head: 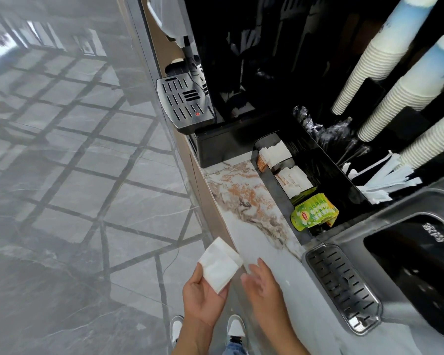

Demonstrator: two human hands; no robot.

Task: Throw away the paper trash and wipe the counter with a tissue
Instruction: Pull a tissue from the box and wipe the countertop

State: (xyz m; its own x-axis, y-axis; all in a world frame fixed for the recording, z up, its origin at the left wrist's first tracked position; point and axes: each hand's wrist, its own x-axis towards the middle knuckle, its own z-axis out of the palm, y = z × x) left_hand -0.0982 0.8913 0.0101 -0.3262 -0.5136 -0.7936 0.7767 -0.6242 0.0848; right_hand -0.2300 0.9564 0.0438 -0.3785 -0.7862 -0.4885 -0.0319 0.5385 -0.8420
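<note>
- white folded tissue (219, 266) sits low in the frame, just left of centre, held at the desk's near edge and partly over the floor.
- left hand (203, 295) grasps the tissue, thumb on top of its lower left corner, fingers underneath.
- right hand (263, 284) is released, fingers loosely spread and a little blurred, just right of the tissue and over the pale desk (244, 201); whether it touches the surface i cannot tell.
- desk top is marbled white with orange and brown veins, running from lower centre up toward the middle of the frame.
- black organiser tray (326, 165) at centre right holds white and orange sachets (280, 160) and, nearer, green tea packets (314, 212).
- wrapped white stirrers or straws (385, 179) lie at the right of the tray, below three tilted stacks of paper cups (395, 73) in the upper right.
- black coffee machine (241, 60) fills the upper centre, its metal drip tray (183, 103) jutting out left.
- grey dispenser (408, 252) with a slotted drip grille (341, 285) occupies the lower right.
- glossy grey tiled floor (75, 188) covers the left half; white shoes (235, 326) show at the bottom edge.
</note>
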